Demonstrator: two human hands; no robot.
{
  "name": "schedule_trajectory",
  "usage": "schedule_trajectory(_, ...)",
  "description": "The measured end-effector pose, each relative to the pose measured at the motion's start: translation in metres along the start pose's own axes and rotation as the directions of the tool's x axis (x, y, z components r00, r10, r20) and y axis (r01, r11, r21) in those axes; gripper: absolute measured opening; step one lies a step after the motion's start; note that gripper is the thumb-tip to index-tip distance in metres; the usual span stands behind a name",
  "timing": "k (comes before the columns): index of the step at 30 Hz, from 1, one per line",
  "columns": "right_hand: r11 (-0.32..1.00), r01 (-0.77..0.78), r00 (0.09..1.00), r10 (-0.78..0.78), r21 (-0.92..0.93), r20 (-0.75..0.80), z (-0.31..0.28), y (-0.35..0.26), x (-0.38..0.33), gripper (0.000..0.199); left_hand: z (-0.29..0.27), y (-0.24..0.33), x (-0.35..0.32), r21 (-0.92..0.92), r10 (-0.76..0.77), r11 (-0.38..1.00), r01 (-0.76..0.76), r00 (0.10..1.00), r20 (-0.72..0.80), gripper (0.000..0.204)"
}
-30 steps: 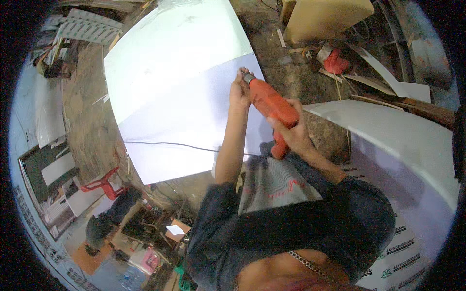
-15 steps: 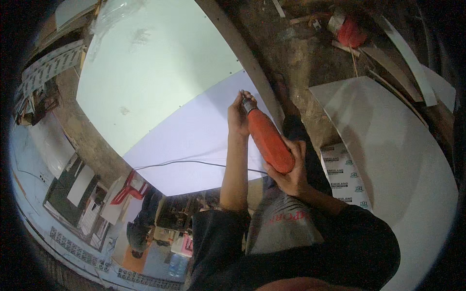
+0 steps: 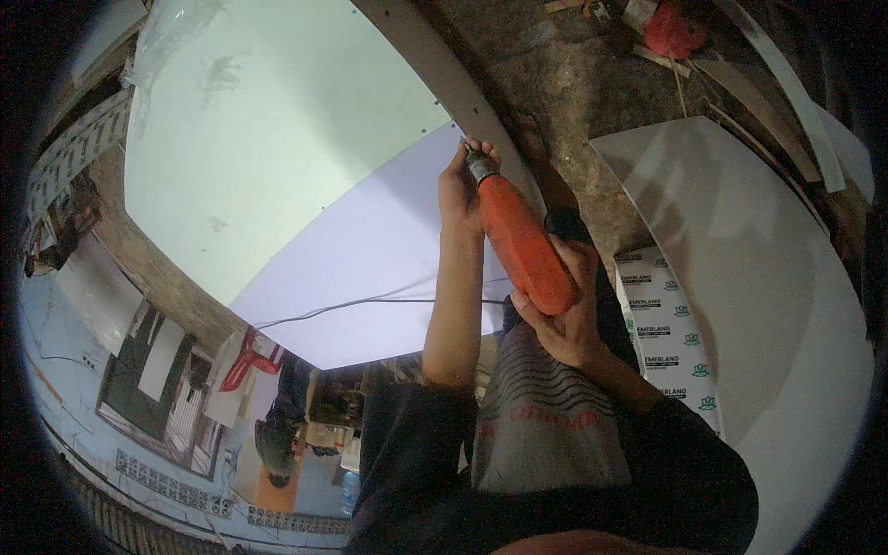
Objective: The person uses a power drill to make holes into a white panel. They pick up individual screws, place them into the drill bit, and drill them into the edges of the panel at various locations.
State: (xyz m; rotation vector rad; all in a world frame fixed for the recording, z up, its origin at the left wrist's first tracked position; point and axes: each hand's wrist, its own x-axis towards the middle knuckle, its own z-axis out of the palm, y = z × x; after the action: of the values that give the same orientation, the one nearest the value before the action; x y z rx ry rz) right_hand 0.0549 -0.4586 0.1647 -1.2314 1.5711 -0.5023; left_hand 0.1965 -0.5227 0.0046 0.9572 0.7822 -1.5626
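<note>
Orange plastic power drill (image 3: 524, 239): heavy-looking, stiff; grip rear.
Right hand (image 3: 575, 319): fingers wrapped there, 5 o'clock.
Left hand (image 3: 460, 194): fingers curled by grey metal chuck (image 3: 481, 166), 11 o'clock; hold unclear.

Dim light, soft shadow across pale panel (image 3: 268, 148), fisheye-bent edges, black corners

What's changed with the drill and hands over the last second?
The view has shifted; the tip of the orange drill has moved forward, nearer where the pale-green surface meets the lilac surface. The left hand stays at the chuck, the right hand around the drill's rear.
</note>
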Motion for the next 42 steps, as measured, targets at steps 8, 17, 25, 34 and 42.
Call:
schedule_trajectory(8,0.996,-0.090,0.996,0.090,-0.018,0.020,0.010,-0.002,0.023,0.070,-0.008,0.002,0.016,0.015,-0.019,1.000,0.021,0.994,-0.104,0.015)
schedule_trajectory(17,0.998,-0.037,0.999,0.038,-0.044,0.012,0.021,-0.009,0.038,0.071,-0.010,0.008,0.025,0.115,-0.015,0.993,0.020,0.999,-0.043,0.018)
schedule_trajectory(25,0.995,-0.019,0.999,0.023,-0.097,0.041,0.023,-0.009,0.039,0.070,-0.016,0.008,0.028,0.085,-0.050,0.995,0.049,0.999,0.003,0.020)
schedule_trajectory(34,0.991,-0.018,0.998,0.027,-0.136,0.064,0.025,-0.014,0.045,0.067,-0.019,0.010,0.034,0.053,-0.071,0.996,0.071,0.997,0.000,0.020)
schedule_trajectory(42,0.986,-0.016,0.997,0.028,-0.168,0.070,0.031,-0.029,0.057,0.065,-0.019,0.007,0.036,-0.025,-0.044,0.999,0.044,0.999,-0.023,0.019)
